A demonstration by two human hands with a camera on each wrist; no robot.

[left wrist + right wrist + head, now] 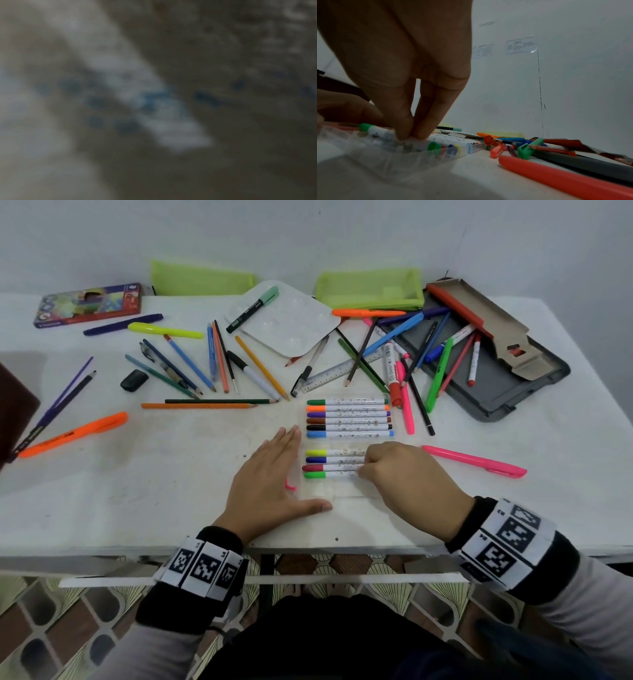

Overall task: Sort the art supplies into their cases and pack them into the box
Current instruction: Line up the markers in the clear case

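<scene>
A clear marker case (346,494) lies open near the table's front edge. Its far half holds several white markers (349,417) in a row, and the near half holds a few more. My left hand (270,474) lies flat on the case's left edge, fingers straight. My right hand (364,470) curls down over the nearest markers. Its fingertips (409,135) and thumb pinch the green marker (318,475) (380,133) in the case (368,155). The left wrist view is dark and blurred.
Loose pencils, pens and highlighters cover the back of the table. A pink highlighter (476,462) lies right of my hand and an orange one (75,434) far left. Green pouches (370,287), a white palette (284,326), a grey tray (496,392) and a cardboard sleeve (479,313) sit behind.
</scene>
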